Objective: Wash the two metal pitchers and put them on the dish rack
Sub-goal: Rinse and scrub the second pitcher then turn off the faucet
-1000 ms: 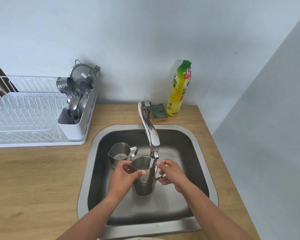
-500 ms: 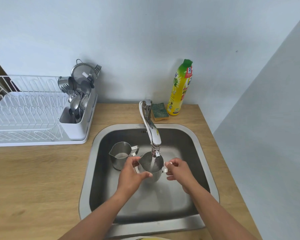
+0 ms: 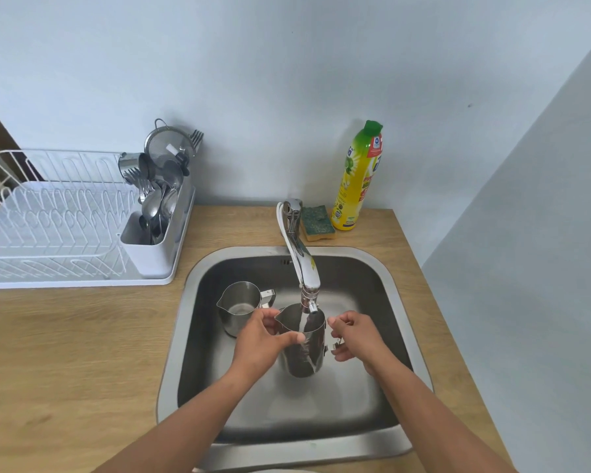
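One metal pitcher [image 3: 302, 349] is held upright under the faucet [image 3: 302, 264], with water running into it. My left hand [image 3: 261, 339] grips its body and rim from the left, thumb across the front. My right hand [image 3: 354, 334] holds its handle on the right side; the handle is mostly hidden by the fingers. A second metal pitcher [image 3: 238, 307] stands on the sink floor to the left, behind my left hand, spout pointing left. The white dish rack [image 3: 48, 230] sits on the counter at the left.
The steel sink [image 3: 403, 322] is set in a wooden counter [image 3: 65, 353]. A cutlery holder [image 3: 157, 230] full of utensils stands at the rack's right end. A green sponge [image 3: 318, 223] and a yellow dish soap bottle [image 3: 357, 179] stand behind the faucet. A wall closes in the right side.
Half a second ago the pitcher was tilted with its mouth toward me under the stream; now it stands upright again, held a little lower, with both hands still on it.
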### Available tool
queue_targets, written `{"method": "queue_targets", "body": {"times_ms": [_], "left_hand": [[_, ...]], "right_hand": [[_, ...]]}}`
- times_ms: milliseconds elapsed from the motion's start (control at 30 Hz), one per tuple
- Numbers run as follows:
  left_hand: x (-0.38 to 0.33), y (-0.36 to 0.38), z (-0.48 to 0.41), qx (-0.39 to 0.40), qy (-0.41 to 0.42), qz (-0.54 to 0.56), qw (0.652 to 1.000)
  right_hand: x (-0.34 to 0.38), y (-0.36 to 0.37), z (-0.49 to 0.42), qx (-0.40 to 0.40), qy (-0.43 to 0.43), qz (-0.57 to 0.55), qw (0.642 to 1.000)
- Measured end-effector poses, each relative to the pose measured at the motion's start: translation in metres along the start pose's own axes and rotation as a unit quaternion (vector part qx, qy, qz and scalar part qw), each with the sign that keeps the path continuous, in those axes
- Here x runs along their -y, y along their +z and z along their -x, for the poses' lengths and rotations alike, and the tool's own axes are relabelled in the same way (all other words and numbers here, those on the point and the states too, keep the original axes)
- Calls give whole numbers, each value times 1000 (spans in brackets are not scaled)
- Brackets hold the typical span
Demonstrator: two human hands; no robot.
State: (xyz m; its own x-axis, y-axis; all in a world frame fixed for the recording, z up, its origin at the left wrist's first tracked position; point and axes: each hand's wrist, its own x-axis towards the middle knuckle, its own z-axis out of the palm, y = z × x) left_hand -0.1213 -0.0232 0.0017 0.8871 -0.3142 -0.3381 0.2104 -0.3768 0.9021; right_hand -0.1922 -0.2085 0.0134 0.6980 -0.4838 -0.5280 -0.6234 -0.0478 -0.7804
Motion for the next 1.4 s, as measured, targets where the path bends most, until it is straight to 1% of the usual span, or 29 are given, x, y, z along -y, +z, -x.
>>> {"method": "queue_targets", "body": {"times_ms": [67,200,333,467,633,733,900,1067,1400], "left_hand": [[2,0,-2,0,-4,5,1000],[9,-1,-4,6,-22,8,1000],[7,-1,-4,11,-32,16,999],[8,-7,-9,18,-48,23,998],[3,-11,-8,23,-86,80,993],[1,-11,-8,47,-119,122,984],[-4,-15,-9,76,-142,108,981],[-3,-16,-12,101,-157,91,978],[-2,-16,-15,99,-176,82,976]], "right_hand": [[-2,4,0,-13,-2,1,1000],[0,0,2,11,6,10,1000],[0,2,5,-8,7,23,1000],[-1,4,9,17,12,31,999],[4,6,11,24,13,87,996],[10,6,14,22,15,131,991],[19,6,16,34,11,216,976],[22,8,12,36,17,256,966],[24,9,-3,38,56,264,962]]}}
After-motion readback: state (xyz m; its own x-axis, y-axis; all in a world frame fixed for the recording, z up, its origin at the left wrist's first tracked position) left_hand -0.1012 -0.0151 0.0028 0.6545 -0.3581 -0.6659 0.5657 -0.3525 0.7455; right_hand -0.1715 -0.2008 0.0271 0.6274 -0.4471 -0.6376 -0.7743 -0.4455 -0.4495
